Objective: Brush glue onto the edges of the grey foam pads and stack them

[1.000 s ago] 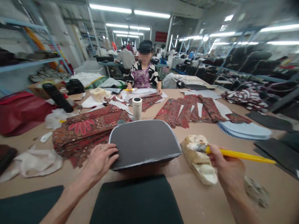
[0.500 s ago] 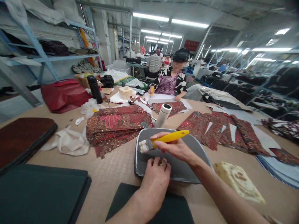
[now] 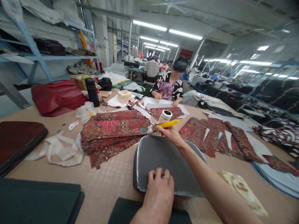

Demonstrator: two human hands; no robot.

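Note:
My right hand (image 3: 170,132) grips a yellow-handled paintbrush (image 3: 168,124) by the lower handle. Its pale bristles point left, over the far edge of a grey panel (image 3: 163,152) with rounded corners and a whitish line along its rim. My left hand (image 3: 160,188), wearing a ring, rests on the panel's near part with bent fingers slightly apart and nothing visible held in it. Beyond the brush stands a white bottle (image 3: 165,115). A stack of red-brown patterned fabric pieces (image 3: 112,127) lies to the left. Under my left wrist is a dark green panel (image 3: 127,211).
A co-worker (image 3: 169,84) sits across the table, holding a yellow tool over white sheets. More patterned pieces (image 3: 203,133) and a yellowish block (image 3: 243,189) lie to the right. On the left are a white cloth (image 3: 62,149), a red bag (image 3: 58,98) and a black flask (image 3: 92,91).
My right hand has carried the paintbrush away from the panel's middle to its far edge. My left hand stays on the panel, its fingers nearer the close edge. The view has tilted up slightly.

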